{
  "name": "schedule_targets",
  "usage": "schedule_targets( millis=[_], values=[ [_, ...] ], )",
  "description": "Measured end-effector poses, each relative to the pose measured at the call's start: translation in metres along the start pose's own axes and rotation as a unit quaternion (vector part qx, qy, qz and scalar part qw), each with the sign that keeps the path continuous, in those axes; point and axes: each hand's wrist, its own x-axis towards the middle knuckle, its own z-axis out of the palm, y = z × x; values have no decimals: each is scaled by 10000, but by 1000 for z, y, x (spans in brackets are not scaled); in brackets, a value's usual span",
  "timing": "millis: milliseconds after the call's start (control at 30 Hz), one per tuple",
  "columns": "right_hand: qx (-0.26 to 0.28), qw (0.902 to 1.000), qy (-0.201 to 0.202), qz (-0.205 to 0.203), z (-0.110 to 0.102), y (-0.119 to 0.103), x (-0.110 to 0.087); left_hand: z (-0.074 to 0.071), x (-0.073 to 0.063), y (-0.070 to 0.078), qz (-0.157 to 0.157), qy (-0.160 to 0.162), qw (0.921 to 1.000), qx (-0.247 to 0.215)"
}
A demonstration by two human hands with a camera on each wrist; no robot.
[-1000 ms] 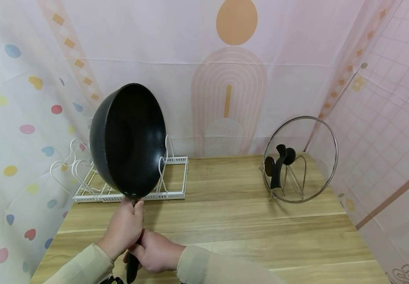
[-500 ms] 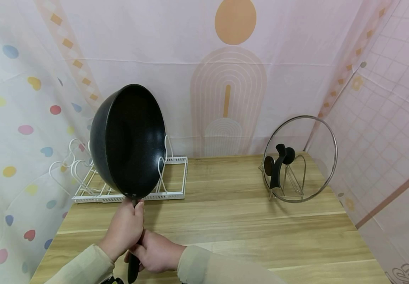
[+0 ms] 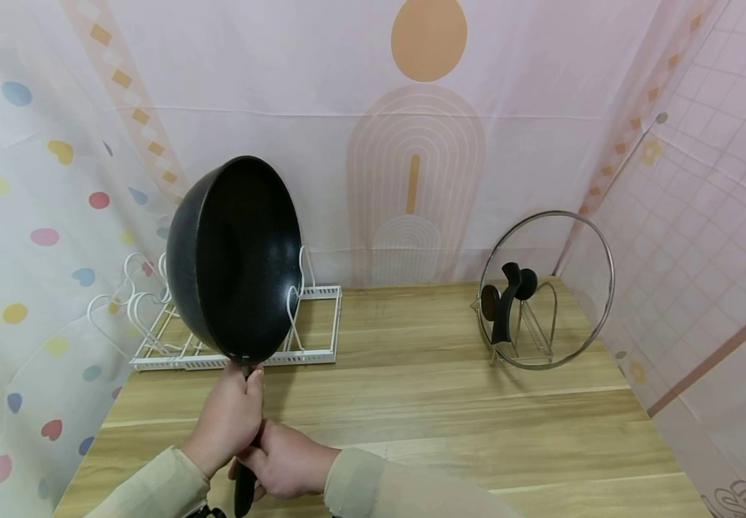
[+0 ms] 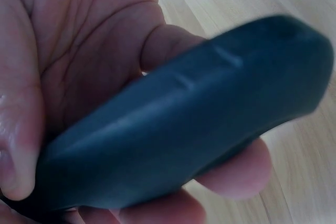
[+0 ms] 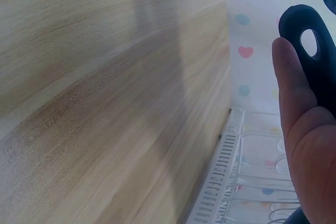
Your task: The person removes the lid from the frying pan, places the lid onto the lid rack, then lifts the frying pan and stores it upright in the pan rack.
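A deep black wok [image 3: 246,252] stands on edge above the white wire rack [image 3: 321,355], its dark inside turned to the right. One rack loop overlaps its right rim; whether its underside rests on the wires is hidden. My left hand [image 3: 229,417] grips the handle just below the bowl. Lower down, my right hand [image 3: 291,459] holds the same handle, thumb across it. The handle's end [image 3: 244,491] sticks out below. In the left wrist view fingers curl under the black handle [image 4: 173,124]. The right wrist view catches the holed handle end [image 5: 296,22] beside a finger.
A round glass lid [image 3: 544,368] with a metal rim and black handle [image 3: 507,309] leans upright in a small wire stand [image 3: 554,316] on the right. Printed curtains [image 3: 295,72] enclose the wooden tabletop [image 3: 437,403] at the back and sides.
The wok has shifted very slightly to the right against the rack, its left side swinging a little inward. Both hands keep the same hold on the handle.
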Motion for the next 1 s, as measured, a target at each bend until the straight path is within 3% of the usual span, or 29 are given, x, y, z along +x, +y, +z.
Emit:
schedule_targets(
  millis=[667,1000],
  values=[
    [0,9999,-58,147,-3,5,0,4,1,-2,-104,-190,9998,-25],
    [2,9998,-78,184,-3,9,-1,8,0,-6,-58,-122,9999,-55]
  ],
)
